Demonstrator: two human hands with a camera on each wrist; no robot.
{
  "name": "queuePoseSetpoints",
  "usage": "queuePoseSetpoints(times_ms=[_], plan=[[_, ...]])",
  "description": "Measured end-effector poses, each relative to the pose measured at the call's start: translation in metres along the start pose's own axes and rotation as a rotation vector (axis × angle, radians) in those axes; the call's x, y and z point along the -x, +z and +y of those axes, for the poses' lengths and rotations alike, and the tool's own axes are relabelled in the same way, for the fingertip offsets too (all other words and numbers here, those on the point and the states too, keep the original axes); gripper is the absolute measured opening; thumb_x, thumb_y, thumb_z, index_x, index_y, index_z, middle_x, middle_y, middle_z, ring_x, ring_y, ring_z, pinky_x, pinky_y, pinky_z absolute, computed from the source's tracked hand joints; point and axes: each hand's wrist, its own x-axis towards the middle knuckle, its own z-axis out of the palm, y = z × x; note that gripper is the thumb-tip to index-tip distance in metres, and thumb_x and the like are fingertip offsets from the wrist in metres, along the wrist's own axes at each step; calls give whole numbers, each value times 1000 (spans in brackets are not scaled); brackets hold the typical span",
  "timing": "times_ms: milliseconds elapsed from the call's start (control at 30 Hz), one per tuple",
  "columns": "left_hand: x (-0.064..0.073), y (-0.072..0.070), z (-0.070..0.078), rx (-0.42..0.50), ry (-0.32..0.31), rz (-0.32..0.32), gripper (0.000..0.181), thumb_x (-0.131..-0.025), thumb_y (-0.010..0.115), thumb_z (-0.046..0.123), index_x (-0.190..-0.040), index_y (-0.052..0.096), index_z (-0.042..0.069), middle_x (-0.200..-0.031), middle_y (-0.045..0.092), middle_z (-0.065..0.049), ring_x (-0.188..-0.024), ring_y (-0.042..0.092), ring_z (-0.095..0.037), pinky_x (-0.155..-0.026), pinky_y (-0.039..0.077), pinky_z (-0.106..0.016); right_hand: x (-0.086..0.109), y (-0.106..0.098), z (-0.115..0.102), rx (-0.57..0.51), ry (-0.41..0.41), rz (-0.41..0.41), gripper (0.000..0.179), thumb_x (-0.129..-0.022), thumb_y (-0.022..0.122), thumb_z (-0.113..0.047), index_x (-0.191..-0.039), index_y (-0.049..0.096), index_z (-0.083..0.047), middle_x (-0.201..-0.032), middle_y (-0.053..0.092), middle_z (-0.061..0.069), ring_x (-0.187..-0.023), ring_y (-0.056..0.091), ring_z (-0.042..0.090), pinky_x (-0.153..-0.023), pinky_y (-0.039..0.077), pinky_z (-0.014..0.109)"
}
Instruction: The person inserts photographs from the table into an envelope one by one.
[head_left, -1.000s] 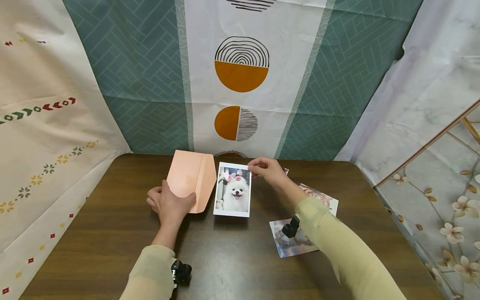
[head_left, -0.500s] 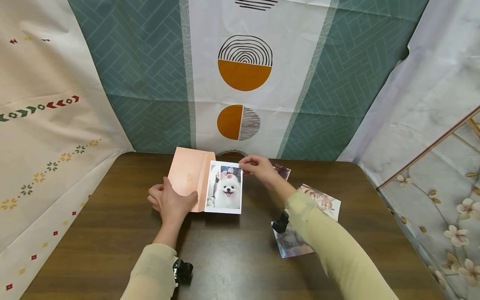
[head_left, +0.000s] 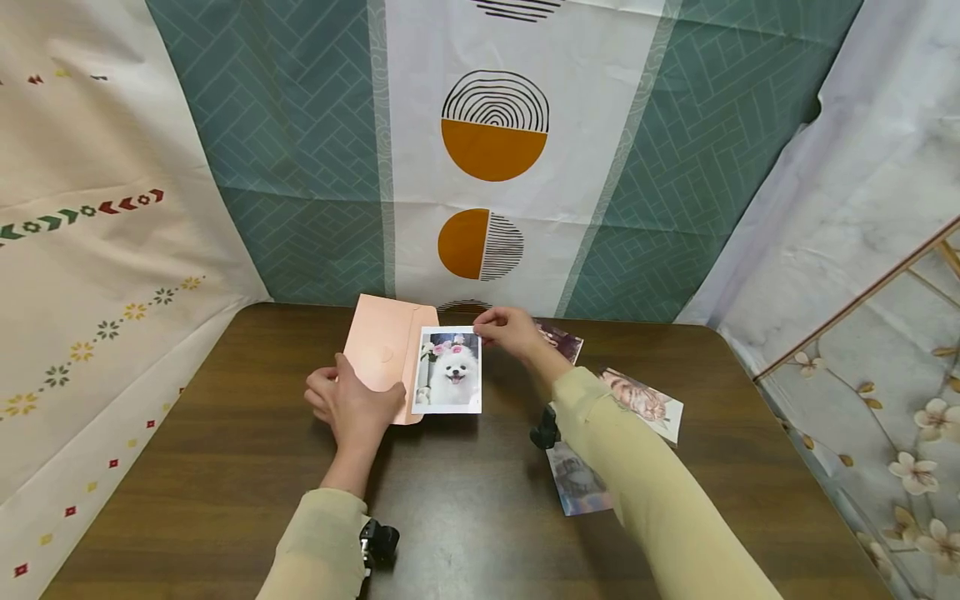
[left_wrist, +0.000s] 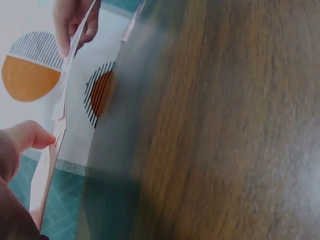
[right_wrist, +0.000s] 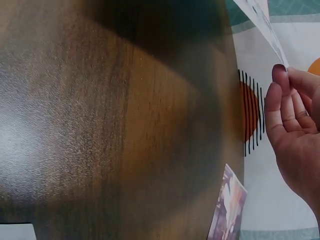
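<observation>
My left hand [head_left: 360, 408] grips a pink paper envelope [head_left: 380, 340], thumb on its front and the other fingers behind its left edge. In the left wrist view the envelope [left_wrist: 44, 180] shows edge-on, raised above the table. My right hand [head_left: 513, 335] pinches the top right corner of a white-bordered photo [head_left: 453, 379] of a fluffy white dog with flowers on its head. The photo overlaps the envelope's right side, where the flap is. From the right wrist view, thumb and forefinger hold the photo [right_wrist: 263, 27] by its corner, also above the table.
On the brown wooden table [head_left: 480, 517], a dark purple picture [head_left: 561, 342] lies behind my right hand. Two more pictures, one with pink flowers [head_left: 637, 400] and one bluish-grey [head_left: 577, 483], lie partly under my right sleeve. A patterned cloth [head_left: 300, 167] hangs behind the table.
My right hand has brought the dog photo leftward from beside the envelope until it overlaps the flap side. My left hand keeps hold of the envelope, with its flap side turned.
</observation>
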Motion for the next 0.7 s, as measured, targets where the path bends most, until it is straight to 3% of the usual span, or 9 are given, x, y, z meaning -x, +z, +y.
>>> queuePoseSetpoints(times_ms=[100,300,700], plan=[[1,1,1,-7,0,5,105,-73,86,22,-160,36,-9,-134,33,-28,-130,27,-50,-108,25,-63,-4,0,1,46,2,15,17,-103,70,-4,-113,71,9,-92,72,9,-98,70,47,-100,55,59],[4,3,3,-8,-13,-6,104,-73,84,22,-160,36,-9,-134,33,-28,-129,28,-50,-106,26,-63,-11,0,1,127,7,40,14,-101,73,-6,-109,73,5,-90,72,9,-80,68,21,-96,58,53],[4,5,4,-11,-41,-33,107,-75,86,25,-161,33,-10,-135,34,-30,-130,28,-50,-108,25,-64,-18,2,-3,239,11,29,11,-99,75,-7,-104,74,3,-88,72,10,-81,70,26,-90,61,47]])
